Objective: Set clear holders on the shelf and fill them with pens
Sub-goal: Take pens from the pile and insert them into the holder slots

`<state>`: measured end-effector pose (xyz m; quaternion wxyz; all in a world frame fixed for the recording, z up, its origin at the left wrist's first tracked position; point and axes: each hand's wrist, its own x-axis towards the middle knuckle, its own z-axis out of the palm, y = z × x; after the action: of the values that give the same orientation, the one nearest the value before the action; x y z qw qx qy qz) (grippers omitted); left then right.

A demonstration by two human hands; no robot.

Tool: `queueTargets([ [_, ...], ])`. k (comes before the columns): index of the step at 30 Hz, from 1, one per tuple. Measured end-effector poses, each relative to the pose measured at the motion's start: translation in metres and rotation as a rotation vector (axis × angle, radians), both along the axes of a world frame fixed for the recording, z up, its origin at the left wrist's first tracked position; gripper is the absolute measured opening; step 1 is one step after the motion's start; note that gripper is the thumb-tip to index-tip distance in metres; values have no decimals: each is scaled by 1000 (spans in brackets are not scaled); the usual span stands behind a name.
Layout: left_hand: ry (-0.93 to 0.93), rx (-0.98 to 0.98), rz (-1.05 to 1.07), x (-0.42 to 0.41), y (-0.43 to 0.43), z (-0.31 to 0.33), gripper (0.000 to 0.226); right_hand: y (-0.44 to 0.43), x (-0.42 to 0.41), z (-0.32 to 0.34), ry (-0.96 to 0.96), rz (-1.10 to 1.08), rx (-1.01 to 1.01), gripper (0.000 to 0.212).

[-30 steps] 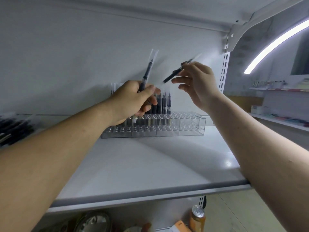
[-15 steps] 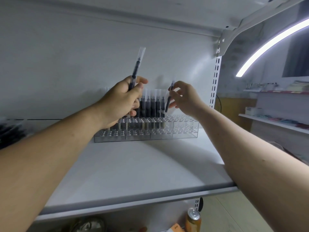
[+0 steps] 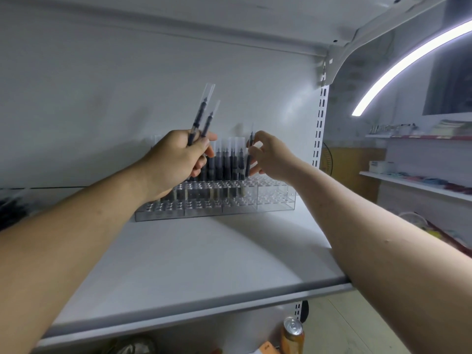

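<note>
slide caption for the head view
Right hand pinches a pen over the clear holder; left hand grips two more pens.

Left hand (image 3: 176,162) with two pens (image 3: 200,116), right hand (image 3: 270,157) with one pen (image 3: 249,154), one drink can (image 3: 293,333), one shelf (image 3: 204,264)

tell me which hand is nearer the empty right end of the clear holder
Right. The right hand, pinching a pen, is just above the clear holder's empty right end; the left hand, gripping two pens, is over its left part, farther off.

Holders (image 3: 275,200) at back of shelf (image 3: 204,264), pens (image 3: 226,164) in rear rows. L hand (image 3: 176,162) above the left end, R hand (image 3: 270,157) w/ a pen (image 3: 247,166) just right of them.
</note>
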<state>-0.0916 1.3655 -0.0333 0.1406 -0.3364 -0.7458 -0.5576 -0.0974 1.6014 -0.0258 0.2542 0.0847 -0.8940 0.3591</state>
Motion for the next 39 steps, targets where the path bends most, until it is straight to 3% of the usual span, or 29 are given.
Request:
queueTargets([
  [7, -9, -9, -52, 6, 0, 0, 28, 4, -15, -4, -12, -96, 108, 15],
  [11, -25, -23, -87, 7, -1, 0, 28, 4, -17, -5, -52, -182, 268, 22],
  [16, -79, -12, -93, 5, -4, 3, 25, 8, -10, -4, -73, -161, 271, 25],
  [19, -190, 12, -165, 7, -4, 4, 25, 11, -7, 4, 32, -215, 209, 28],
  [21, -241, 40, -202, 9, -4, 4, 25, 11, -2, 11, 199, -250, 126, 15],
  [24, -229, 41, -195, 11, -2, 4, 26, 3, 10, 19, 312, -31, -99, 10],
  [28, -170, 22, -182, 14, 0, 2, 27, -14, 20, 16, 16, 380, -331, 17],
  [32, -117, -32, -195, 16, 3, -1, 28, -18, 21, 14, -59, 504, -346, 21],
  [36, -128, -39, -188, 18, 4, 1, 27, -17, 22, 15, -63, 566, -395, 7],
  [39, -144, -28, -172, 21, 3, 4, 28, -15, 22, 16, -57, 599, -420, 16],
])
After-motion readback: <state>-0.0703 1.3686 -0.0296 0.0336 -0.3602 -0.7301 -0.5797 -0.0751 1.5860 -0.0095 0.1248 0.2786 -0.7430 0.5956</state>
